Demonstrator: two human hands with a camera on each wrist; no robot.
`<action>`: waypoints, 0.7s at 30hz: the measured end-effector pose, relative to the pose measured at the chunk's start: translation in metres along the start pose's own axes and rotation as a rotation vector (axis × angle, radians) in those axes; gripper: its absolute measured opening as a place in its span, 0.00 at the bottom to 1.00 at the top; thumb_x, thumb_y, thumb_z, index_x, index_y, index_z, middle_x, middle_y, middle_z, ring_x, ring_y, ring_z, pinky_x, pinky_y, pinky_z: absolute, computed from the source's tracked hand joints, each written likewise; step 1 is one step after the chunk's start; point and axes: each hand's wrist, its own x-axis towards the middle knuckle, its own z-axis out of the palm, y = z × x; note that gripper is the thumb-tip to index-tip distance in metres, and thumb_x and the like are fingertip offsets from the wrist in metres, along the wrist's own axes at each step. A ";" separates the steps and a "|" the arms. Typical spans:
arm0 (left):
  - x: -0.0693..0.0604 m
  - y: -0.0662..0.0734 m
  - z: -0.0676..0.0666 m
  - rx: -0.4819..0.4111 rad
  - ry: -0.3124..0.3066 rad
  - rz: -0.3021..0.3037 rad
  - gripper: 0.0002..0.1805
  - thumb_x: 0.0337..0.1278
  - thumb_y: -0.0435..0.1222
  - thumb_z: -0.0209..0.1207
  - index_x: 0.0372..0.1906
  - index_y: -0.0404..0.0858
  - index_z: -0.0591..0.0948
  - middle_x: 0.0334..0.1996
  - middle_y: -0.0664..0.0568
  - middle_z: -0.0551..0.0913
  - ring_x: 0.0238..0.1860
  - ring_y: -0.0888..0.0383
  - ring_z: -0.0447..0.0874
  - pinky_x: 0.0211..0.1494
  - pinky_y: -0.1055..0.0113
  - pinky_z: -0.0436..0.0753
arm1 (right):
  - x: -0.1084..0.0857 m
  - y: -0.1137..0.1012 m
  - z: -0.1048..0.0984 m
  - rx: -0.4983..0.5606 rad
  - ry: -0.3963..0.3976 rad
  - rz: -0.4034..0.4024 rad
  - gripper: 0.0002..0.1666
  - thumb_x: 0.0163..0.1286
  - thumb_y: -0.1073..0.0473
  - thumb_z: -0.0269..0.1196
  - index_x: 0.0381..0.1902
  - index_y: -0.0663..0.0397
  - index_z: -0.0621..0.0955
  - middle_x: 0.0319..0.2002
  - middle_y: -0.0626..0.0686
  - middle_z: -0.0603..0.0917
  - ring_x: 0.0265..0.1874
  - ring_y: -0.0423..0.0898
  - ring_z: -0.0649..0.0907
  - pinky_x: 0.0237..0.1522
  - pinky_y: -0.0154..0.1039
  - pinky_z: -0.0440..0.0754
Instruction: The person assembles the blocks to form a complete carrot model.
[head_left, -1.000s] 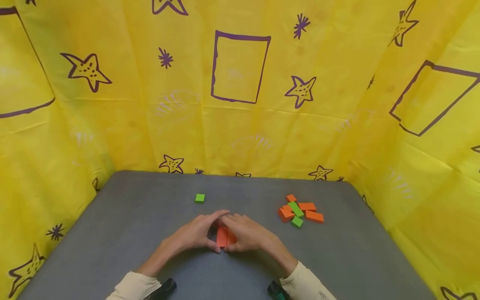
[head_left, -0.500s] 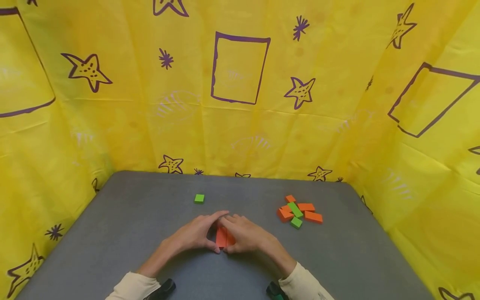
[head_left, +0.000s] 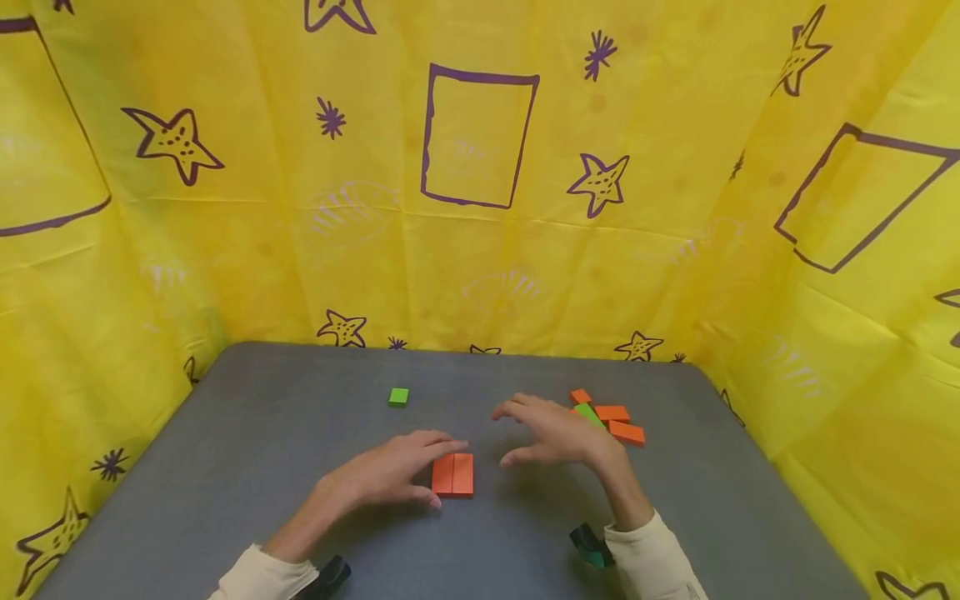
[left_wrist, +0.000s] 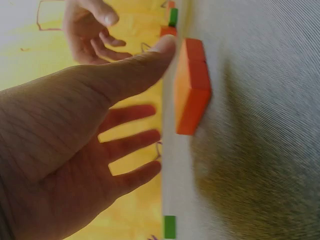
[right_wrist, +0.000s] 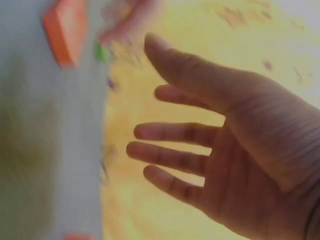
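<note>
Two orange blocks [head_left: 453,477] lie side by side on the grey table, their long sides together. My left hand [head_left: 393,471] hovers just left of them, thumb and fingers spread; the left wrist view shows a gap between the fingers and the blocks [left_wrist: 192,90]. My right hand [head_left: 558,432] is in the air to the right, between the pair and a loose group of blocks. Its fingers [right_wrist: 170,157] are apart and hold nothing. In the head view this hand hides part of that group.
The group at right has orange blocks [head_left: 626,433] and a green block [head_left: 588,414]. A lone green block [head_left: 399,397] lies farther back, left of centre. Yellow patterned cloth [head_left: 480,267] walls in the back and sides of the grey table [head_left: 300,392].
My right hand has let go of the orange blocks and moved right, toward the loose group. My left hand has opened slightly and stays beside the pair, which now shows fully.
</note>
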 end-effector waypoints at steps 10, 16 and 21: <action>-0.008 0.021 -0.005 0.104 -0.164 0.093 0.32 0.61 0.45 0.72 0.70 0.49 0.79 0.70 0.61 0.79 0.71 0.57 0.77 0.75 0.56 0.76 | -0.065 0.075 -0.039 -0.017 0.096 0.296 0.32 0.75 0.52 0.66 0.69 0.66 0.75 0.66 0.68 0.77 0.67 0.69 0.75 0.66 0.67 0.75; -0.009 0.021 -0.003 0.090 -0.198 0.040 0.32 0.60 0.44 0.73 0.70 0.50 0.79 0.71 0.62 0.77 0.73 0.59 0.74 0.76 0.57 0.75 | -0.081 0.102 -0.037 -0.002 -0.029 0.412 0.32 0.72 0.55 0.67 0.65 0.71 0.76 0.61 0.71 0.80 0.62 0.70 0.78 0.63 0.67 0.77; -0.006 0.019 -0.004 0.066 -0.217 0.028 0.31 0.61 0.44 0.72 0.70 0.51 0.79 0.72 0.63 0.75 0.73 0.60 0.74 0.77 0.57 0.74 | -0.086 0.108 -0.032 0.041 -0.144 0.545 0.18 0.66 0.54 0.72 0.44 0.62 0.81 0.35 0.54 0.77 0.39 0.53 0.77 0.42 0.48 0.74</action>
